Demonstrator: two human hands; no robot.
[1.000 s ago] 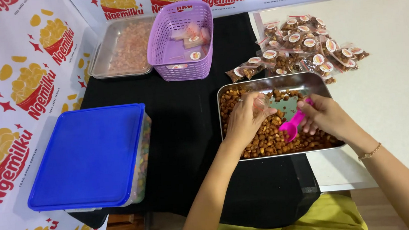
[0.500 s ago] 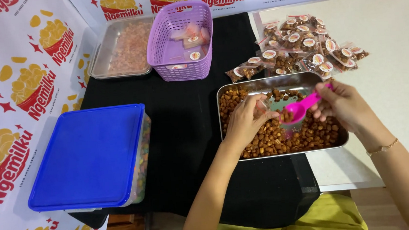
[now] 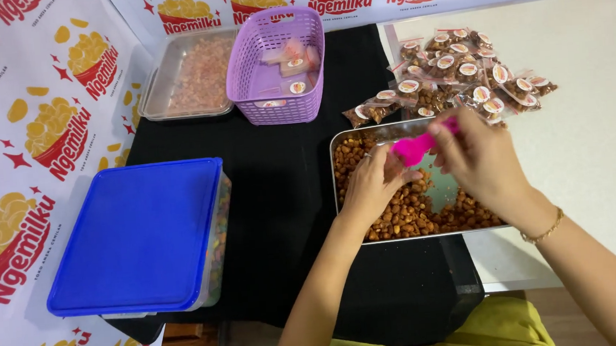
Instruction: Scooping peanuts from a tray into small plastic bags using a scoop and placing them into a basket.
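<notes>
Head camera looks down at my two hands over a shiny metal tray point(image 3: 342, 164) full of brown coated nuts point(image 3: 406, 213). I use this tray as my marker for every place.

My right hand point(image 3: 479, 158) is above the middle of the tray. Its fingers are curled shut around a bright pink scoop point(image 3: 416, 148). The scoop sticks out toward my left hand. My left hand point(image 3: 375, 182) is over the left half of the tray, just beside the scoop. Its fingers are bent and pinched around a small clear bag point(image 3: 441, 188), which I can only partly see between my hands. The bag hangs just above the nuts.

Behind the tray, touching its far edge, lies a pile of little filled snack bags point(image 3: 454, 77) with round stickers. Far behind the tray to the left stands a purple basket point(image 3: 273, 102) with a few bags in it. Left of the basket is another metal tray with pale pink snacks point(image 3: 194, 76). Well to the left of my tray sits a big box with a blue lid point(image 3: 137, 234). The tray rests on a black cloth point(image 3: 287, 189) on the worktop.
</notes>
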